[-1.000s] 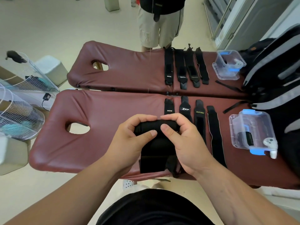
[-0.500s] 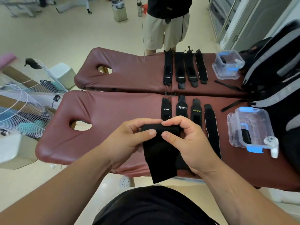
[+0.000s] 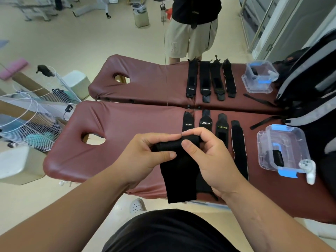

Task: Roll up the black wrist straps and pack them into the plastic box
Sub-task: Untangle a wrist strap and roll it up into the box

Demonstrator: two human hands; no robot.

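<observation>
My left hand (image 3: 145, 155) and my right hand (image 3: 209, 157) both pinch the rolled top end of a black wrist strap (image 3: 179, 177), held above the near maroon table (image 3: 127, 128); its loose tail hangs down past the table's front edge. Several more black straps (image 3: 238, 148) lie flat side by side just beyond my hands. A clear plastic box (image 3: 283, 148) with blue latches stands open to the right, with one rolled black strap inside.
A second maroon table (image 3: 145, 82) behind carries several more straps (image 3: 211, 79) and another clear box (image 3: 258, 77). A black and grey backpack (image 3: 312, 84) fills the right side. A person (image 3: 192, 28) stands at the far table. Wire baskets (image 3: 31, 120) stand at the left.
The strap has been lifted off the table, with its tail now hanging free. The roll at the top has grown tighter between my fingers.
</observation>
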